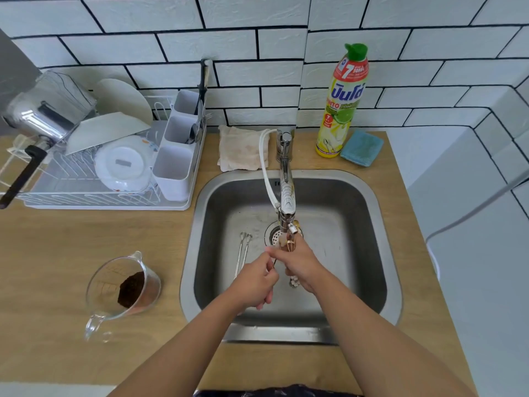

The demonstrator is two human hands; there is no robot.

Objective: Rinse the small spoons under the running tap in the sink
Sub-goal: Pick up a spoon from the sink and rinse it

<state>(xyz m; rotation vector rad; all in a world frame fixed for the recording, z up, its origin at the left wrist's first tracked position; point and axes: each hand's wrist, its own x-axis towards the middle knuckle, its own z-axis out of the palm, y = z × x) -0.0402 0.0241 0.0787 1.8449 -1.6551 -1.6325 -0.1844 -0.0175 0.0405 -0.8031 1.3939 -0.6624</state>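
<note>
Both my hands meet under the chrome tap [287, 193] over the steel sink [383, 253]. My right hand [300, 262] grips a bunch of small gold-coloured spoons [289, 244], bowls up near the spout. A flower-shaped handle end [294, 281] sticks out below that hand. My left hand [257, 282] pinches a thin spoon handle right beside it. Two small silver spoons [243, 250] lie side by side on the sink floor, left of the drain [273, 233]. Running water is hard to make out.
A glass measuring jug [123, 287] with dark grounds stands on the wooden counter left of the sink. A dish rack [108, 167] with plates and a cutlery holder is at the back left. A cloth [242, 149], a dish soap bottle [342, 101] and a blue sponge [361, 149] sit behind the sink.
</note>
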